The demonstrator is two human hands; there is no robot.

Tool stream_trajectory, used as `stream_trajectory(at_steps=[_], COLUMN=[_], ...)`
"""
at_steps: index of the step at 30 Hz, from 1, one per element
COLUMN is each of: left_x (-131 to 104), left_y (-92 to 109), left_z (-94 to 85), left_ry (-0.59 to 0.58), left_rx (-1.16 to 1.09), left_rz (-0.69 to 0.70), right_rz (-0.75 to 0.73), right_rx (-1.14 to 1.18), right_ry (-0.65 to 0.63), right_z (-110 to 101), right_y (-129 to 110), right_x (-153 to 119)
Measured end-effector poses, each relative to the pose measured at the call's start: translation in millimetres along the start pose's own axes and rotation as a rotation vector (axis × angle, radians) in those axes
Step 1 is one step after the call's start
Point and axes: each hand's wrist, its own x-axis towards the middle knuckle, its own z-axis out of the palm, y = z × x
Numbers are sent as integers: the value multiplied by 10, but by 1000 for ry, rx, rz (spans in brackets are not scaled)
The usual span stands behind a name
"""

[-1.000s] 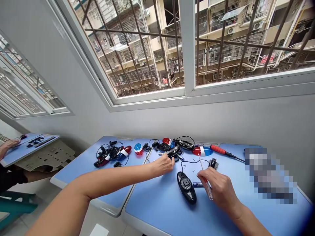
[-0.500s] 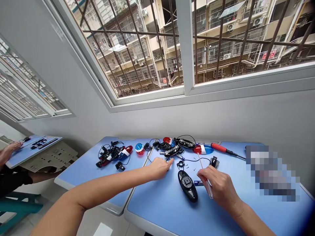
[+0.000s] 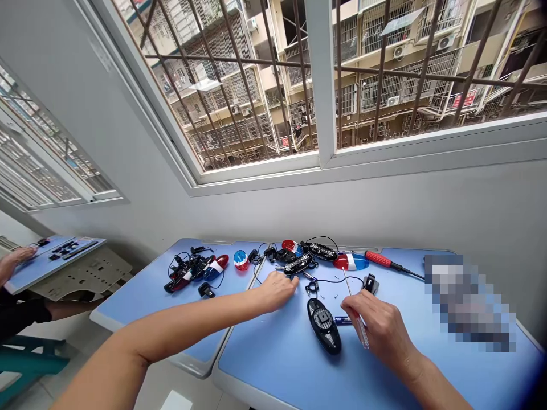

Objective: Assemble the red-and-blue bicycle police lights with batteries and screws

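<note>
My right hand point(image 3: 378, 319) is closed around a screwdriver point(image 3: 362, 329) with a clear handle, its thin shaft slanting up and to the left. My left hand point(image 3: 277, 290) rests low at the tabletop with its fingers curled and drawn together; whatever they may hold is hidden. Just beyond it lies a black oval part point(image 3: 298, 264) with a patterned face. Between my hands is a black oval speaker unit point(image 3: 323, 326), face up, with a cable running from its top end. A few small screws point(image 3: 336, 296) lie loose above it.
A blue marker point(image 3: 342, 320) lies beside the speaker unit. Behind are a red-and-blue lens cover point(image 3: 351, 261) and a red-handled screwdriver point(image 3: 379, 258). A pile of black parts and cables point(image 3: 188, 272) sits on the left table. Another person's hand point(image 3: 21, 256) shows far left.
My left hand's index finger, stretched out before, is now bent in toward the others. My right hand keeps its grip on the screwdriver. The view has shifted slightly.
</note>
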Motion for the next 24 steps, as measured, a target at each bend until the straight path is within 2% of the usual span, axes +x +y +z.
stream_trajectory(at_steps=[9,16,24], left_x=[91,58,136], left_y=[-5,-62,40], left_z=[89,99,250], left_ry=[72,104,171], left_rx=[73,131,190], left_rz=[20,64,57], right_rz=[2,2,-3], right_rx=[-2,-7,1], right_ry=[-9,-7,-8], right_z=[1,-12,-10], right_y=[6,-16,-20], right_x=[-7,21,20])
